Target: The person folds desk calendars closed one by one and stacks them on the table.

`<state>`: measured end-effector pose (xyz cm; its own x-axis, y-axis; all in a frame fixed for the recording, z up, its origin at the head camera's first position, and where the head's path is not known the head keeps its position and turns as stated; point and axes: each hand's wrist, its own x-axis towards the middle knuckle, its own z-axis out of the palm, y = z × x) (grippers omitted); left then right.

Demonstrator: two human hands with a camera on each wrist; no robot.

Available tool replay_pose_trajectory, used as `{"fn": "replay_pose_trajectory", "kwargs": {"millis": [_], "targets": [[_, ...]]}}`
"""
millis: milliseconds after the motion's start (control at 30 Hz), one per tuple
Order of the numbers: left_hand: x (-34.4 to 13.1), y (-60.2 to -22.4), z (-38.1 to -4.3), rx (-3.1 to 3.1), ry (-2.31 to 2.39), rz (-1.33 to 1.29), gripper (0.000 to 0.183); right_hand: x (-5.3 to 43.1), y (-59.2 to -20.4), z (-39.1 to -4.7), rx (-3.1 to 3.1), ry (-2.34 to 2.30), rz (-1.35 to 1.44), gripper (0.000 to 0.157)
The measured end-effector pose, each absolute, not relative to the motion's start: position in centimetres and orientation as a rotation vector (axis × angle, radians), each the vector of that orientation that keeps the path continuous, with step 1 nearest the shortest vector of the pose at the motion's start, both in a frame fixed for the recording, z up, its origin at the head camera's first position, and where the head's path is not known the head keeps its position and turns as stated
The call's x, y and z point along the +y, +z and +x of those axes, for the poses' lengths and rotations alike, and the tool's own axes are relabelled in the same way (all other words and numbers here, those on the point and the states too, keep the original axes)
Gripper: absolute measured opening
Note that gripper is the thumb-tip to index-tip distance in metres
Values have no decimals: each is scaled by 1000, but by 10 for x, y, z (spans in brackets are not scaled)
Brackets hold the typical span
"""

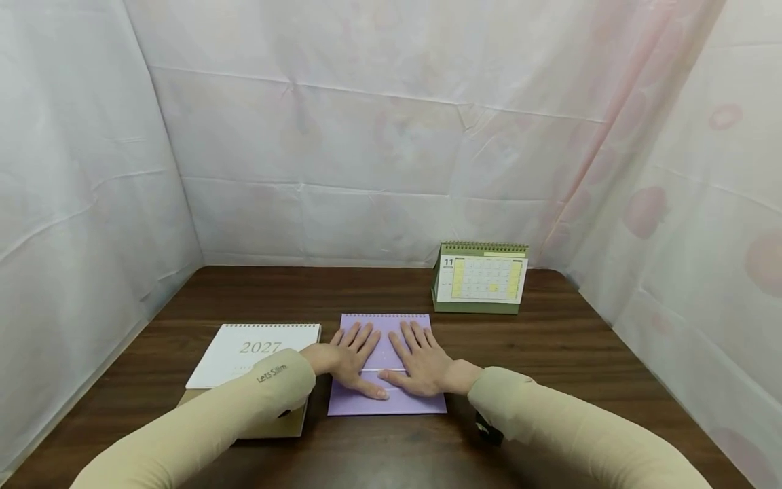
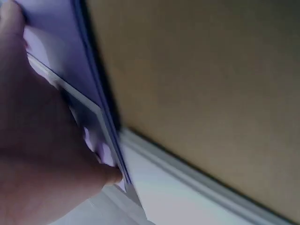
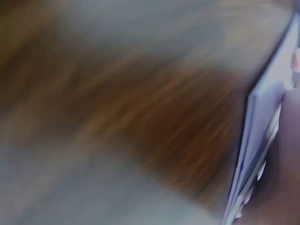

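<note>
Both hands flat on the purple calendar (image 1: 386,401), side by side, thumbs nearly meeting over a thin pale line that crosses the cover. Left hand (image 1: 349,358) on the left half, right hand (image 1: 421,363) on the right half, fingers straight, slightly fanned and pointing away toward the spiral binding at the far edge; nothing pinched or curled around. Purple calendar lying flat on the dark wooden table (image 1: 550,353), directly ahead of the body and under the palms, roughly centred between the two arms, so neither hand nearer than the other. Long axis running front to back, bound edge farthest away, free edge closest to the wrists. In the left wrist view, the left hand (image 2: 42,154) pressing down on the purple cover (image 2: 56,47), its edge showing stacked layers. In the right wrist view, heavy blur, only the purple edge (image 3: 262,122) against brown wood discernible. Just to the left, touching or nearly so, a white 2027 calendar (image 1: 256,353) lying flat, partly under the left sleeve. Well behind to the right, a green desk calendar (image 1: 481,278) standing upright.
</note>
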<state>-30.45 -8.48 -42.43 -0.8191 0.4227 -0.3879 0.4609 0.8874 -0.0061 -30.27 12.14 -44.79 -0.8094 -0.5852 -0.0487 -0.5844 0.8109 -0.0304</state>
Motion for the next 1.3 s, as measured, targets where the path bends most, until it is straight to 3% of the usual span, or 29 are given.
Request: {"fn": "replay_pose_trajectory", "kwargs": {"millis": [133,300,567,700,833,1300], "targets": [[-77,-398,-295,2685,-8,623,112,126,-436,-311,2932,-295,-971,80],[-71,-377,-297,2750,364,457,97,135,-400,-326,2942,-754,-847,48],[-83,-361,-308,2588,966,-32,86,150,-368,-338,2594,-1225,-26,40],[-86,-360,-309,2377,1214,-167,87,155,-363,-339,2291,-1462,258,22],[-86,-362,-312,2331,1297,-264,84,160,-364,-340,2129,-1539,378,29],[-90,-374,-319,2255,1420,-509,77,162,-374,-342,2050,-1511,506,26]]}}
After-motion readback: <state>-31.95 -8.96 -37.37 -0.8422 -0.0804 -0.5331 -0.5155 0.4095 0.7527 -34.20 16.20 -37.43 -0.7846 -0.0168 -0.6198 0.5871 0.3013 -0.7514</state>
